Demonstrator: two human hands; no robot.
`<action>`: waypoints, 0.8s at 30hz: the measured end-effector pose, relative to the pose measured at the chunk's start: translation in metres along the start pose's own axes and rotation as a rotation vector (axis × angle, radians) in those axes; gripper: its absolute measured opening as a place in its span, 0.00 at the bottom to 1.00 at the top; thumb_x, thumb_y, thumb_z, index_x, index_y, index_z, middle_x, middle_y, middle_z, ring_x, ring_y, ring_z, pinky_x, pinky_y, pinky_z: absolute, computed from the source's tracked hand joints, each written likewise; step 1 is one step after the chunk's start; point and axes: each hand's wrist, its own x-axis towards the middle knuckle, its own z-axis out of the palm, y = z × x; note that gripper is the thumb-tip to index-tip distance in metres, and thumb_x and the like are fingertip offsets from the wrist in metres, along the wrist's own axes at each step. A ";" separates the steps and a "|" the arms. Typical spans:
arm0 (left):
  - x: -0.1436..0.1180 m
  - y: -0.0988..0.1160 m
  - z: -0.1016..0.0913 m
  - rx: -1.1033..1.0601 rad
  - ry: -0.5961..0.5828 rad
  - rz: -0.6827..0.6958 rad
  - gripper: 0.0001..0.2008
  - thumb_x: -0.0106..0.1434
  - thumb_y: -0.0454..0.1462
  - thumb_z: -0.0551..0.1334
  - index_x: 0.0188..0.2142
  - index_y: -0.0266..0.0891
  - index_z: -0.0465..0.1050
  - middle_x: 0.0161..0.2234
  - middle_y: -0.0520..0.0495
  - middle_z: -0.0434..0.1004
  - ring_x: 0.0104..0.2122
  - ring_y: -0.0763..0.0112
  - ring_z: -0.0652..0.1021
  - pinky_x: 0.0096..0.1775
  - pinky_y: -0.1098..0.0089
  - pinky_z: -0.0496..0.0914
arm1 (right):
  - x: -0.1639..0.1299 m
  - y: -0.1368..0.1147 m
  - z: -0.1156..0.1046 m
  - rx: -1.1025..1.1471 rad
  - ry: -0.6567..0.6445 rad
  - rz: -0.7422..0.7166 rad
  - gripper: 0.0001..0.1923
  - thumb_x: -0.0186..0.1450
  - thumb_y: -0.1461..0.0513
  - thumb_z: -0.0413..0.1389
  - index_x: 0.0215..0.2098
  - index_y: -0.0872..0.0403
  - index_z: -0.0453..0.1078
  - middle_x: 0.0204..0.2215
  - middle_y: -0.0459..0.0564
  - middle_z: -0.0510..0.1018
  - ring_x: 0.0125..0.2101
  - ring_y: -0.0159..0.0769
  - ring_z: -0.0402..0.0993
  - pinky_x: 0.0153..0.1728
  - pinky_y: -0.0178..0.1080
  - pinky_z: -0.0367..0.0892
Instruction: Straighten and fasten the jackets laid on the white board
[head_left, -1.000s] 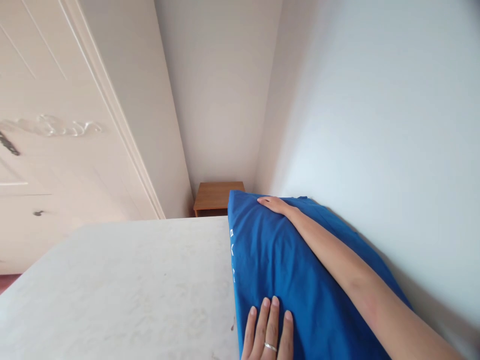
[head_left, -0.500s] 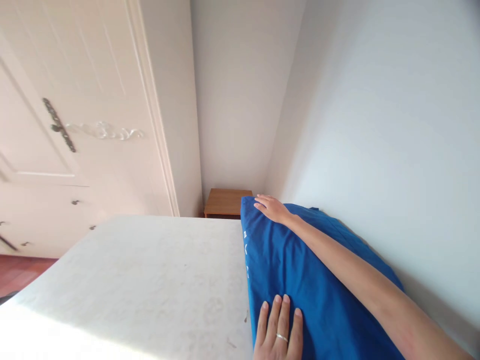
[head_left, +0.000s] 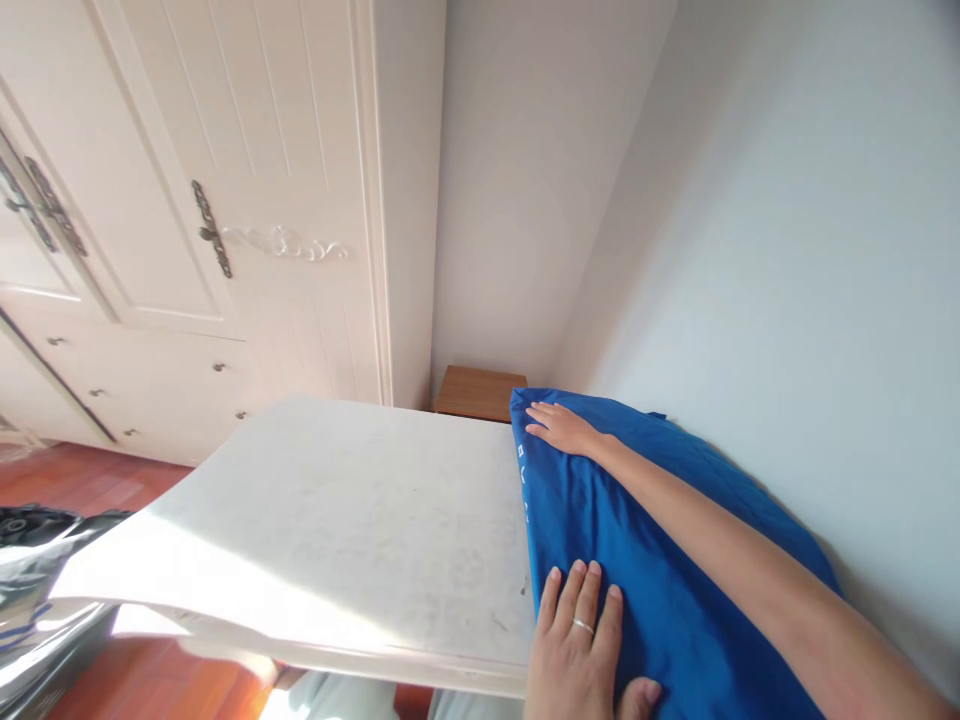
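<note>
A blue fabric-covered pillow [head_left: 645,540] lies along the right side of a bare white mattress [head_left: 337,520], against the wall. My right hand [head_left: 559,428] rests flat on its far end, arm stretched over the pillow. Palm down, my left hand [head_left: 581,650] with a ring presses on the near end at the pillow's left edge. Both hands have fingers spread and grip nothing.
A cream wardrobe [head_left: 195,230] with metal handles and drawers stands at the left. A small wooden table [head_left: 480,392] sits in the far corner beyond the mattress. White walls close the right side. Red wooden floor [head_left: 90,480] and a shiny plastic bag [head_left: 37,590] show at the lower left.
The view has swung left and down, showing more wardrobe, floor and the mattress's near edge. My right hand slid slightly toward the pillow's left edge. My left hand stays pressed on the near end.
</note>
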 end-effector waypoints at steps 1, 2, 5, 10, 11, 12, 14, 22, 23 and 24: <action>-0.003 -0.002 -0.002 -0.008 0.011 -0.009 0.31 0.70 0.58 0.53 0.60 0.41 0.73 0.63 0.51 0.73 0.64 0.64 0.71 0.61 0.60 0.67 | -0.013 -0.003 -0.004 -0.005 0.027 -0.012 0.34 0.76 0.46 0.43 0.72 0.55 0.58 0.71 0.56 0.54 0.72 0.45 0.48 0.73 0.51 0.43; -0.008 -0.004 -0.004 -0.018 0.027 -0.021 0.30 0.71 0.57 0.52 0.60 0.41 0.73 0.63 0.51 0.73 0.63 0.64 0.72 0.61 0.60 0.67 | -0.027 -0.005 -0.008 -0.009 0.056 -0.017 0.35 0.75 0.45 0.42 0.72 0.54 0.58 0.71 0.54 0.54 0.73 0.43 0.47 0.73 0.49 0.42; -0.021 -0.009 -0.008 -0.046 0.038 -0.041 0.29 0.71 0.56 0.53 0.59 0.41 0.73 0.61 0.50 0.75 0.63 0.64 0.72 0.60 0.60 0.68 | -0.081 0.003 -0.017 -0.027 0.148 0.021 0.36 0.75 0.43 0.40 0.73 0.53 0.57 0.72 0.52 0.52 0.73 0.42 0.46 0.74 0.49 0.39; -0.030 -0.013 -0.015 -0.069 -0.013 -0.050 0.28 0.70 0.53 0.57 0.60 0.39 0.72 0.62 0.47 0.75 0.63 0.60 0.71 0.58 0.58 0.69 | -0.161 0.052 -0.020 -0.092 0.380 0.555 0.38 0.74 0.45 0.43 0.73 0.61 0.54 0.73 0.62 0.47 0.73 0.53 0.40 0.73 0.57 0.34; -0.030 -0.013 -0.015 -0.061 -0.032 -0.040 0.27 0.70 0.52 0.56 0.60 0.39 0.72 0.62 0.46 0.74 0.63 0.59 0.71 0.58 0.57 0.69 | -0.172 0.062 -0.017 -0.081 0.378 0.675 0.39 0.74 0.46 0.42 0.72 0.64 0.54 0.72 0.66 0.49 0.73 0.56 0.42 0.72 0.59 0.37; -0.030 -0.013 -0.015 -0.054 -0.050 -0.025 0.26 0.71 0.51 0.56 0.61 0.39 0.72 0.62 0.46 0.74 0.63 0.59 0.71 0.57 0.56 0.69 | -0.179 0.071 -0.012 -0.054 0.352 0.757 0.38 0.74 0.48 0.42 0.72 0.67 0.55 0.71 0.69 0.52 0.72 0.58 0.45 0.71 0.60 0.42; -0.031 -0.013 -0.014 -0.052 -0.081 -0.009 0.25 0.72 0.48 0.54 0.61 0.39 0.71 0.62 0.46 0.74 0.63 0.59 0.71 0.55 0.57 0.71 | -0.189 0.084 -0.001 0.010 0.291 0.819 0.36 0.75 0.49 0.39 0.70 0.66 0.58 0.68 0.68 0.60 0.70 0.55 0.54 0.70 0.56 0.51; -0.042 -0.017 -0.022 -0.078 -0.188 0.010 0.25 0.71 0.40 0.54 0.65 0.36 0.66 0.66 0.42 0.68 0.65 0.58 0.69 0.52 0.58 0.76 | -0.190 0.076 0.006 0.096 0.374 0.837 0.34 0.75 0.49 0.40 0.68 0.63 0.63 0.67 0.62 0.62 0.69 0.49 0.57 0.71 0.51 0.52; -0.044 -0.019 -0.025 -0.080 -0.201 0.030 0.26 0.71 0.39 0.55 0.66 0.35 0.64 0.67 0.41 0.67 0.66 0.57 0.68 0.52 0.58 0.76 | -0.192 0.066 0.003 0.084 0.426 0.827 0.33 0.75 0.50 0.39 0.67 0.63 0.64 0.68 0.62 0.61 0.70 0.49 0.55 0.71 0.52 0.49; -0.047 -0.023 -0.028 -0.089 -0.211 0.048 0.26 0.71 0.39 0.55 0.67 0.35 0.63 0.67 0.41 0.66 0.66 0.57 0.67 0.53 0.58 0.76 | -0.196 0.052 0.000 0.070 0.481 0.812 0.32 0.76 0.51 0.38 0.67 0.63 0.64 0.69 0.62 0.60 0.71 0.48 0.53 0.72 0.54 0.46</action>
